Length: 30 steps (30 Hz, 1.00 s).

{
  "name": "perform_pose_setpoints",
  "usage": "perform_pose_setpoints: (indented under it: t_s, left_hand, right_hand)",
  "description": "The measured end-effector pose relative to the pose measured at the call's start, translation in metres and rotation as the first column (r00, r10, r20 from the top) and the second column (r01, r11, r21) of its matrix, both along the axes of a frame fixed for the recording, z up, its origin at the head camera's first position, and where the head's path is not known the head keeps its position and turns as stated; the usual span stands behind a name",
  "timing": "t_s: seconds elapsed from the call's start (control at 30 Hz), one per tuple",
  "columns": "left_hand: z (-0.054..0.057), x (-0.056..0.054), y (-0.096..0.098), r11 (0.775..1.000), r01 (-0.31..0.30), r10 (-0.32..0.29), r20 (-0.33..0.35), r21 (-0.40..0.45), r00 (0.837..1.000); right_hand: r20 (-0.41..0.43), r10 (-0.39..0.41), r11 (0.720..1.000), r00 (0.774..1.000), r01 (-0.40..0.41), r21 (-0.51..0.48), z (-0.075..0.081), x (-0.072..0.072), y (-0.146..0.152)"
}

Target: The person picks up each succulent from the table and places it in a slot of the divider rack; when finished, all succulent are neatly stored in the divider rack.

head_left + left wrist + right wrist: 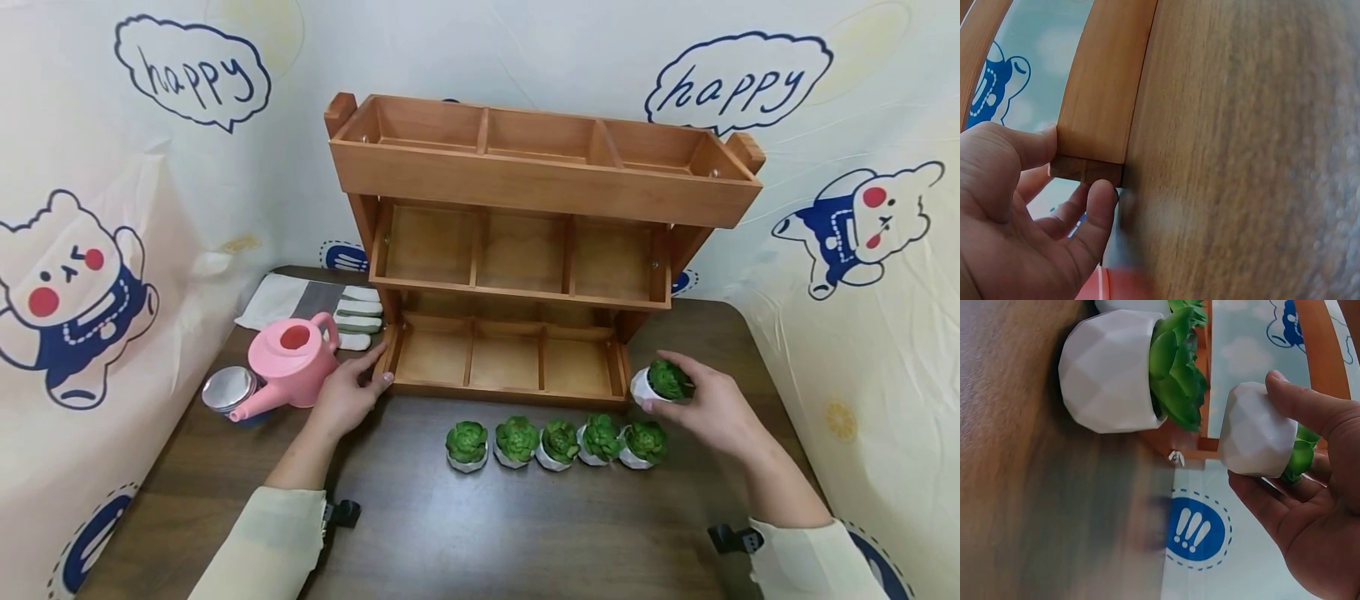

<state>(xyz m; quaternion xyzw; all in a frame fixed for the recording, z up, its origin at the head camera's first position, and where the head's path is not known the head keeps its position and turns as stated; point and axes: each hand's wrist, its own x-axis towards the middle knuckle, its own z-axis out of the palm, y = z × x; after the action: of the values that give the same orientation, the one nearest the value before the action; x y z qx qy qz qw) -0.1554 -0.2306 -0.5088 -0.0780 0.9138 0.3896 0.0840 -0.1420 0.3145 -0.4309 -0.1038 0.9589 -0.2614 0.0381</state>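
A wooden three-tier planter shelf (547, 187) stands at the back of the table, each tier split into three compartments. My left hand (348, 400) grips the left end of its lowest tier, thumb at the front corner; the left wrist view shows the fingers (1100, 206) curled at the board's end (1094, 125). With my right hand (708, 400) I hold a small succulent in a white faceted pot (648, 386), raised beside the lowest tier's right end. Thumb and fingers pinch the pot (1257, 431) from both sides. Several more potted succulents (555, 446) stand in a row before the shelf.
To the left are a pink watering can (288, 362), a round tin with a silvery lid (228, 389) and a pair of white and grey gloves (300, 302). Printed cloth (480, 42) hangs behind and at both sides of the dark wooden table (480, 533).
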Motion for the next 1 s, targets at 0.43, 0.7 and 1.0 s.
perform_pose_setpoints:
  t_s: [0.43,0.7,1.0]
  left_hand:
    - [0.002,0.002,0.0,1.0,-0.014,0.014,0.025,0.014,1.0]
    - [0.002,0.002,-0.001,1.0,-0.014,0.014,0.019,0.024,1.0]
    - [0.0,0.001,-0.001,1.0,-0.01,0.01,-0.001,0.016,1.0]
  right_hand:
    - [0.021,0.082,0.997,0.996,-0.082,-0.012,-0.001,-0.02,-0.027]
    - [0.047,0.119,0.993,0.992,-0.118,-0.019,-0.004,-0.031,-0.04]
    - [0.078,0.151,0.988,0.985,-0.149,-0.03,-0.012,-0.042,-0.055]
